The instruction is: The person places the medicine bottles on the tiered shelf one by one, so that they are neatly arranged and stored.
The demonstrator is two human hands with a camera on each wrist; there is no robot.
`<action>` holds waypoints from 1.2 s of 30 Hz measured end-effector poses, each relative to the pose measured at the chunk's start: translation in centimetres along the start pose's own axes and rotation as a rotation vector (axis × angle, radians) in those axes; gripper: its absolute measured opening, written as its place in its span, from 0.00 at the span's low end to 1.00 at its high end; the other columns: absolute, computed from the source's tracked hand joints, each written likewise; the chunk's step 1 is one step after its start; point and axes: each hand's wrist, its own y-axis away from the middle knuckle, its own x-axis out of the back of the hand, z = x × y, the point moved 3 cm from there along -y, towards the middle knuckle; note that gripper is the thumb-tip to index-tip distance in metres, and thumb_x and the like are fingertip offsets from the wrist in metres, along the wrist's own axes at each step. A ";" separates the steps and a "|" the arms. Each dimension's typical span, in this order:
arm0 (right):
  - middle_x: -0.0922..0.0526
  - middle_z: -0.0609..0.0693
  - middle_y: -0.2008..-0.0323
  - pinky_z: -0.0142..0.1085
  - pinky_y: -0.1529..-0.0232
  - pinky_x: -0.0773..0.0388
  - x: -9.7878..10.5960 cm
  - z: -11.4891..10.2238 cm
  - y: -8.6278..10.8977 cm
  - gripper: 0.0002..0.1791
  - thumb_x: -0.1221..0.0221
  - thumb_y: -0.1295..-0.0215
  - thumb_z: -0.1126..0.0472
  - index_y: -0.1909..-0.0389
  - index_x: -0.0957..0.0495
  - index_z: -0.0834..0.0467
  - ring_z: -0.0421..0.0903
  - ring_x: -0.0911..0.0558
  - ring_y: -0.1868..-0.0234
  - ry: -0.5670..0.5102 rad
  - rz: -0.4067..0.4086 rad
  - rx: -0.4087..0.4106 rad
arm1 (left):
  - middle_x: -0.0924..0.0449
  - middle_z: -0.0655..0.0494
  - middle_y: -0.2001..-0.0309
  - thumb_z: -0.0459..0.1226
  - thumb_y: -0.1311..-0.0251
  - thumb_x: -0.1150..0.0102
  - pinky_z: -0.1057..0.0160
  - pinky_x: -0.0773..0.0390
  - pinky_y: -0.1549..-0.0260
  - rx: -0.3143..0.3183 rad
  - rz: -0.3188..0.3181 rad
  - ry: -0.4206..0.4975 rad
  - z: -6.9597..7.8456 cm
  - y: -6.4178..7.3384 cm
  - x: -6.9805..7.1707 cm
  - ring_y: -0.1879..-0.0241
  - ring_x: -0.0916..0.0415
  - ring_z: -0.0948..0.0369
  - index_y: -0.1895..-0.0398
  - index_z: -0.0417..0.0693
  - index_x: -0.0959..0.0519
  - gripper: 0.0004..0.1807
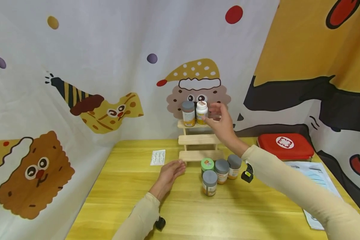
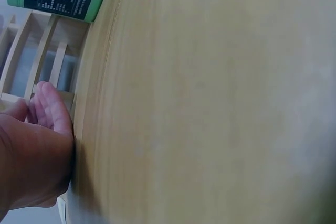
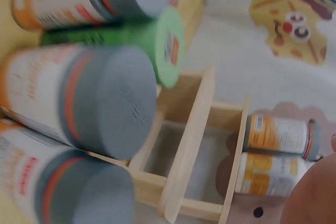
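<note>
A small wooden rack [image 1: 198, 139] with three steps stands at the back of the table. On its top step are a grey-lidded jar [image 1: 188, 114] and a white bottle [image 1: 202, 112] with a yellow label, side by side. My right hand [image 1: 222, 124] is at the white bottle's right side, thumb tip overlapping its lower part and fingers spread loosely away from it. My left hand [image 1: 168, 174] rests on the table with fingers extended to the rack's lower left corner, holding nothing; the left wrist view shows the hand [image 2: 39, 150] edge-down beside the rack.
In front of the rack stand a green-lidded jar [image 1: 207, 164] and three grey-lidded jars [image 1: 209, 182]. A red first-aid case [image 1: 285, 146] and a plastic packet [image 1: 315, 176] lie at right. A paper note [image 1: 158, 157] lies left of the rack. A printed curtain [image 1: 114, 50] hangs behind.
</note>
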 end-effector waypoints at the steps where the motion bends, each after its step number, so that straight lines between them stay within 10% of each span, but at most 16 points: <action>1: 0.26 0.66 0.34 0.64 0.29 0.28 0.1 -0.2 0.5 0.34 0.30 0.31 0.64 0.29 0.34 0.62 0.64 0.27 0.33 0.000 -0.014 -0.005 | 0.10 0.49 0.54 0.35 0.25 0.39 0.59 0.10 0.41 0.001 0.000 0.001 0.0 0.0 0.0 0.52 0.11 0.58 0.41 0.30 0.21 0.17; 11: 0.22 0.58 0.38 0.52 0.35 0.23 2.0 -1.0 5.3 0.29 0.29 0.30 0.58 0.32 0.29 0.54 0.45 0.25 0.40 0.076 -0.104 -0.047 | 0.10 0.49 0.54 0.36 0.24 0.39 0.60 0.10 0.42 0.001 -0.004 0.002 -0.1 -0.3 0.1 0.53 0.11 0.59 0.41 0.30 0.22 0.18; 36: 0.19 0.53 0.42 0.30 0.54 0.17 3.3 1.7 15.2 0.30 0.27 0.34 0.61 0.34 0.27 0.55 0.50 0.20 0.45 0.127 -0.207 -0.085 | 0.09 0.51 0.56 0.36 0.25 0.37 0.62 0.09 0.45 0.003 0.015 -0.004 -0.3 -0.4 0.2 0.53 0.10 0.59 0.40 0.29 0.22 0.20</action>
